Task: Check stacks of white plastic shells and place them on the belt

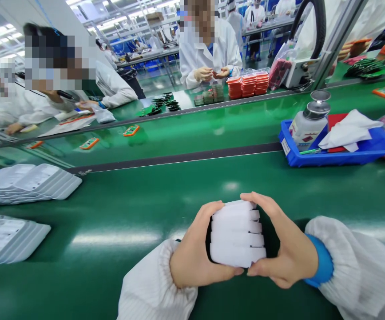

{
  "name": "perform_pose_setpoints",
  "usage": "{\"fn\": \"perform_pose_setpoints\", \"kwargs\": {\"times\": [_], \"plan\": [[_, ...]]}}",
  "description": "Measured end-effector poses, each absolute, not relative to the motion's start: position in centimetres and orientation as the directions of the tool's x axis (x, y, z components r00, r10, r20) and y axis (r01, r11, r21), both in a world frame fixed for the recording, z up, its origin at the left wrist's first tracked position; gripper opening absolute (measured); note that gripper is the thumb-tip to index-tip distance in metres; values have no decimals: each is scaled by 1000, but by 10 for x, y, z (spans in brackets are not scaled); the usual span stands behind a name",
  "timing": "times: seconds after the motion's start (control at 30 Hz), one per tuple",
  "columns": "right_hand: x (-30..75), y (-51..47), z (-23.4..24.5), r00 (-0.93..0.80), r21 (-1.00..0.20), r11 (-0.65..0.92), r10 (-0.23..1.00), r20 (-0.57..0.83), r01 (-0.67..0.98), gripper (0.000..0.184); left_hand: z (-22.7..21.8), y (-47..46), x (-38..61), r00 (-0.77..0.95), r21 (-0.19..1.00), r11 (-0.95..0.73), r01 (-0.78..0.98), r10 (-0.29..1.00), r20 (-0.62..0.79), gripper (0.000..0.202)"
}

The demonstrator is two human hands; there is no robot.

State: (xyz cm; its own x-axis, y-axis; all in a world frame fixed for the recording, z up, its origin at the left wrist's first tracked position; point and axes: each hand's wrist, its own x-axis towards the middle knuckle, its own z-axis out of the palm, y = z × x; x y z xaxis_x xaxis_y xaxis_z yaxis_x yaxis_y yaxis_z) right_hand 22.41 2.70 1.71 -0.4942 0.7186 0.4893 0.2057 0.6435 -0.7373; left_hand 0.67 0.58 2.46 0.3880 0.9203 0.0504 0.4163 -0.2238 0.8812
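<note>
Both my hands close round a stack of several white plastic pieces (236, 234) low over the green table (128, 209). My left hand (195, 251) grips its left side, thumb under the front edge. My right hand (283, 242) grips the right side, fingers curled over the top. I wear white sleeves, with a blue cuff on the right wrist.
Stacks of white trays (29, 182) lie at the left, another stack (5, 238) nearer. A blue bin (362, 153) with a dispenser bottle (308, 122) and white cloth (348, 131) sits at right. Beyond is a green conveyor (195, 129) carrying orange-framed boards (131, 130). Other people work across it beside stacked orange trays (248, 83).
</note>
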Motion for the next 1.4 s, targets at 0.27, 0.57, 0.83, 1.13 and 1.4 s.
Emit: {"fn": "perform_pose_setpoints", "kwargs": {"times": [0.27, 0.57, 0.83, 1.13, 1.4], "plan": [[231, 42, 1, -620, -871, 432, 756, 210, 233, 129, 27, 7, 5, 333, 924, -125, 362, 943, -3, 92], [227, 30, 15, -474, -819, 550, 771, 424, 162, 90, 27, 8, 9, 422, 952, -141, 271, 906, 14, 95], [225, 31, 6, -631, -765, 598, 694, 346, 238, 136, 15, 5, 13, 438, 910, -245, 334, 896, 81, 118], [222, 36, 1, -677, -690, 661, 654, 338, 295, 144, 12, -1, 13, 440, 935, -307, 178, 875, 203, 119], [227, 30, 11, -546, -765, 594, 739, 395, 250, 110, 18, 4, 7, 324, 882, -259, 395, 937, 130, 115]]}}
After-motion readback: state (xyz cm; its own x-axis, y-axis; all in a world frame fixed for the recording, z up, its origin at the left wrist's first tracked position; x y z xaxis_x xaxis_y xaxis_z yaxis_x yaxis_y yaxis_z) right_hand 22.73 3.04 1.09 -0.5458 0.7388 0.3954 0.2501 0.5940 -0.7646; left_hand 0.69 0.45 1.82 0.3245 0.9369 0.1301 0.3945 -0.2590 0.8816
